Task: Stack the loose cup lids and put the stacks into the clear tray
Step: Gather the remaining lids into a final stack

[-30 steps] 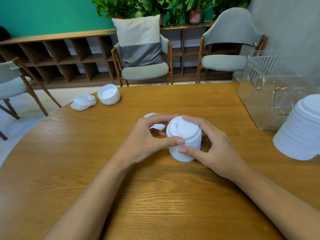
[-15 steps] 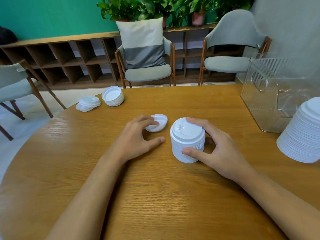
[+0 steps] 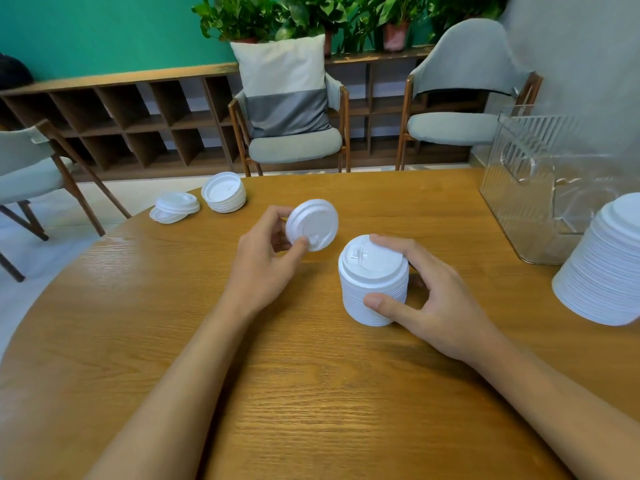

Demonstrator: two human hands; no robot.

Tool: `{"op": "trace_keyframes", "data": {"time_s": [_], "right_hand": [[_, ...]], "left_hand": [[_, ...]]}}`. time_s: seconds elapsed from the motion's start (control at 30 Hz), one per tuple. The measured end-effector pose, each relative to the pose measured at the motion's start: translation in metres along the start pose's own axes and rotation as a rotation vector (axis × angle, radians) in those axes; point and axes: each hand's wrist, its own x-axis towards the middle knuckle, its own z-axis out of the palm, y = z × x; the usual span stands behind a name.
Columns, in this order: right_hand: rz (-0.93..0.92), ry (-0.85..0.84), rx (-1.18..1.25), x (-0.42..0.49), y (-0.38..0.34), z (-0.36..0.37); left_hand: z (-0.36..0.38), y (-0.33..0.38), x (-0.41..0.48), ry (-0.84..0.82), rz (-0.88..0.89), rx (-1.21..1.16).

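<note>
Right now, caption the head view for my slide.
Left hand holds a loose lid above the table; right hand grips the lid stack.

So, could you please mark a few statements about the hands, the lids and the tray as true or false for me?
1. The left hand pinches a single lid, tilted, above the table. True.
2. The right hand lies flat on the table and touches nothing. False: it grips the middle stack of lids.
3. The clear tray already holds a stack of lids. False: no lids show inside it; the large stack stands on the table outside it.
4. A loose pile and a neat pile of lids lie at the table's far left. True.
</note>
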Motion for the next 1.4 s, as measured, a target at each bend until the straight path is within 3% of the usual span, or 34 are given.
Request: {"op": "trace_keyframes", "data": {"time_s": [0.17,0.33,0.6,0.77,0.9,1.4], "right_hand": [[-0.027,0.025,-0.011,0.001,-0.001,0.001],[-0.016,0.013,0.008,0.000,-0.001,0.001],[-0.004,0.023,0.026,0.000,-0.001,0.002],[-0.027,0.031,-0.018,0.000,0.000,0.002],[-0.029,0.035,-0.022,0.000,0.002,0.001],[-0.032,-0.012,0.041,0.002,0.001,-0.001]], "left_hand": [[-0.004,0.020,0.001,-0.035,-0.138,-0.374],[-0.001,0.030,-0.001,-0.171,-0.166,-0.514],[0.013,0.036,-0.010,-0.117,-0.114,-0.433],[0.024,0.036,-0.017,-0.105,-0.043,-0.255],[0.022,0.040,-0.020,-0.242,-0.002,-0.153],[0.018,0.039,-0.018,-0.393,0.046,-0.160]]}}
